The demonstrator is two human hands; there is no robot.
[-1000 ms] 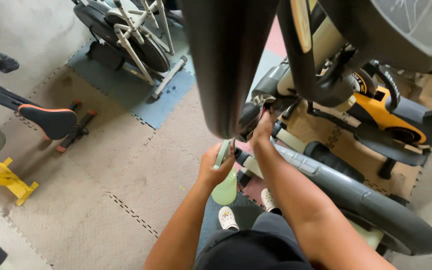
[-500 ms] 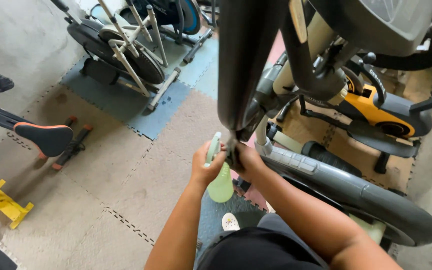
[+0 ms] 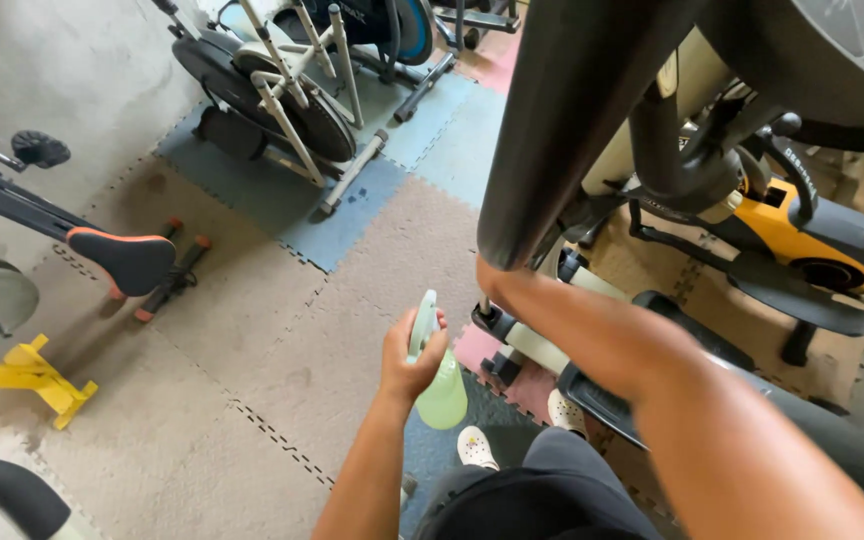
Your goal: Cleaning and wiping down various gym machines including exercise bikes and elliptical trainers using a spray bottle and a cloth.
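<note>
left hand: wrapped tight round a pale green spray bottle, held over the foam floor mats
right hand: tucked behind the black padded post, can't tell its grip
step: looks like mid-wipe, spraying comes next

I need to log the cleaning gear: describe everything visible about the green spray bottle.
The spray bottle is pale green, translucent-looking plastic, with a rounded body and a lighter grey-green trigger head on top. It hangs roughly upright above the foam floor mats, gripped around its neck by the left hand. Its contents can't be made out.
</note>
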